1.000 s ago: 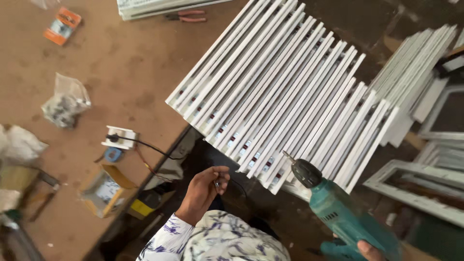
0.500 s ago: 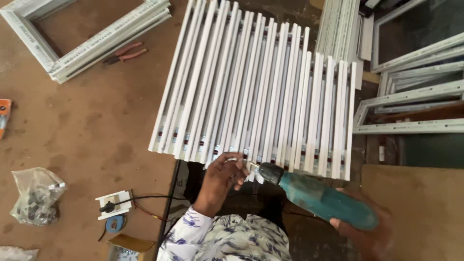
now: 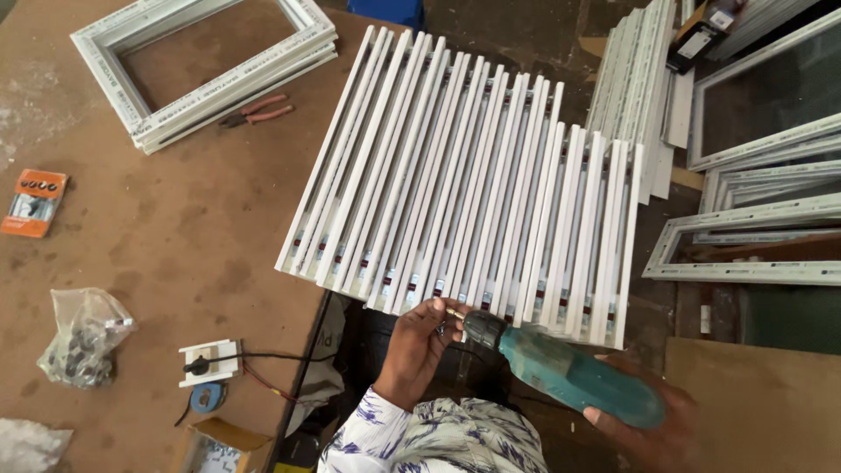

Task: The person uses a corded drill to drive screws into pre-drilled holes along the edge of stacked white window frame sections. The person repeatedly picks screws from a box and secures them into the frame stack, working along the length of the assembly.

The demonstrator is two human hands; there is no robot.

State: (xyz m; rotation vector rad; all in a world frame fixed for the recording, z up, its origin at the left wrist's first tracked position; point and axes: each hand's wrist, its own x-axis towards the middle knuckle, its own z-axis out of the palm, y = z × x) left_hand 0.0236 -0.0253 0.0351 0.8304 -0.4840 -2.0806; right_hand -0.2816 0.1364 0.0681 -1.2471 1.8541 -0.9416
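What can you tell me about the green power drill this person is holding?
The drill has a teal-green body, apparently plastic, and a dark chuck at its front. It lies nearly level, tip aimed up-left at the near ends of the white profile strips. The right hand grips its rear; the left hand pinches at the bit by the chuck. No cord of its own shows.

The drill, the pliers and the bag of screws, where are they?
drill (image 3: 574, 378), head view, on its teal body.
pliers (image 3: 261, 111), head view, on the red handles.
bag of screws (image 3: 81, 340), head view, on the clear plastic middle.
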